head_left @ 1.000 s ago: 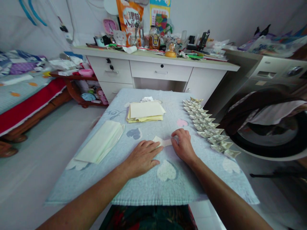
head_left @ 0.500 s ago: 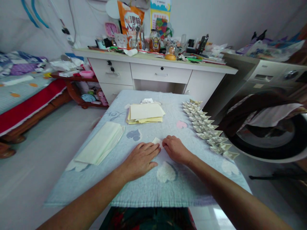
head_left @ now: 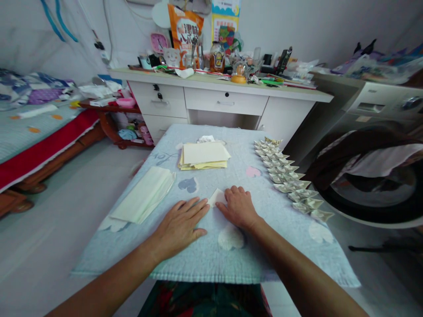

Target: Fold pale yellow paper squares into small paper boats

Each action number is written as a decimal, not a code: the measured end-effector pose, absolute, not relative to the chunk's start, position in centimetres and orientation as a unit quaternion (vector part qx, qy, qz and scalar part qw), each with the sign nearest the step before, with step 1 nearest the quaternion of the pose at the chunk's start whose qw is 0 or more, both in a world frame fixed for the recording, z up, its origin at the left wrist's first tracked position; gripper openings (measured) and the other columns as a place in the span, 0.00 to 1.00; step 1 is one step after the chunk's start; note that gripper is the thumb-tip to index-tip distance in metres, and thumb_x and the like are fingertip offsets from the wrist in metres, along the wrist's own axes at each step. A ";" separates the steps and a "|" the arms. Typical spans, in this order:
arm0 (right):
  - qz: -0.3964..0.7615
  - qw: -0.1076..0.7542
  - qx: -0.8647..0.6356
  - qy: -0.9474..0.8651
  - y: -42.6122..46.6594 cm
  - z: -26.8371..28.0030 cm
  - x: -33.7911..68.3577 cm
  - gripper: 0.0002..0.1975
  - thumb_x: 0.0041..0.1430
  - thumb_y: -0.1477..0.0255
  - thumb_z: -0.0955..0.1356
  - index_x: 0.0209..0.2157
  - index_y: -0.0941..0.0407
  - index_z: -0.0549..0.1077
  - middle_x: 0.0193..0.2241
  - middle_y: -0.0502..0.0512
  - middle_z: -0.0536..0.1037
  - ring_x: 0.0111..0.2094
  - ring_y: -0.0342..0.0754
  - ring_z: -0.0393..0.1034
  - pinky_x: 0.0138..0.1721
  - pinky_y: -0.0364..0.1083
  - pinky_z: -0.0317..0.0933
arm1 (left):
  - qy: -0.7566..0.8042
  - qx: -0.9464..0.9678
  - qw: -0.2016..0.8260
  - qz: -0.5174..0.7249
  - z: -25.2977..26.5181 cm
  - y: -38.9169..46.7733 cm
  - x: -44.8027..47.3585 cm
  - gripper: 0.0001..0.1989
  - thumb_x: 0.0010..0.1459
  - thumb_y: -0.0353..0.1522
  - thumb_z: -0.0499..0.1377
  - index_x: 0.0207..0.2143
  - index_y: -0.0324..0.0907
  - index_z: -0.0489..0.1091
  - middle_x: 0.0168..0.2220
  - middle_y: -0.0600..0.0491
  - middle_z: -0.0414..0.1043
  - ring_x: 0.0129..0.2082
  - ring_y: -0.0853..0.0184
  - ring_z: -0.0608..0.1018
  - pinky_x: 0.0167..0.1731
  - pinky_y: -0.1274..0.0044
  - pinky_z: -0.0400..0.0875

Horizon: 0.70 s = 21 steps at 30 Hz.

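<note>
Folded pieces, frame right, look done; centre paper part-folded; upper-centre sheets seemingly waiting. Left hand flat, right hand half-curled, both touching paper; right's grip unclear.

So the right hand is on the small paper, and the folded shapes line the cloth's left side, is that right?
Not the side: the head view shows the folded shapes lining the right side of the cloth. The right hand is on the small paper.

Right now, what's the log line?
right hand: on small folded white paper; left hand: flat, fingertips at its edge; surface: pale-blue cloth
</note>
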State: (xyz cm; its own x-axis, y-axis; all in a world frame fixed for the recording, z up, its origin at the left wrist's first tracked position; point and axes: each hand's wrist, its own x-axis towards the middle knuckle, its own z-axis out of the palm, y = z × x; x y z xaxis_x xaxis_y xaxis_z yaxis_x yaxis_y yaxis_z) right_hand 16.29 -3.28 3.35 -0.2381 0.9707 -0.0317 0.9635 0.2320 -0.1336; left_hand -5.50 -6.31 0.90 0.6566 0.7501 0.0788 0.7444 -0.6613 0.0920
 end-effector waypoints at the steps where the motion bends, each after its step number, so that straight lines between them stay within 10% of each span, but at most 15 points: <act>1: 0.061 0.030 -0.619 -0.782 -3.3 3.3 16.2 0.21 0.61 0.53 0.61 0.40 0.57 0.70 0.42 0.63 0.72 0.45 0.59 0.63 0.43 0.54 0.55 | 0.413 0.909 0.027 0.058 0.9 -6.3 -5.6 0.30 0.60 0.44 0.54 0.63 0.49 0.53 0.65 0.53 0.55 0.63 0.58 0.58 0.56 0.65 0.54; 21: 0.029 0.046 -0.639 -0.767 -3.6 2.9 15.5 0.27 0.60 0.48 0.59 0.41 0.58 0.71 0.40 0.64 0.71 0.44 0.60 0.62 0.43 0.56 0.54 | 0.411 0.907 0.009 0.091 1.6 -6.4 -3.0 0.22 0.60 0.41 0.56 0.55 0.44 0.62 0.50 0.49 0.69 0.52 0.58 0.68 0.54 0.63 0.58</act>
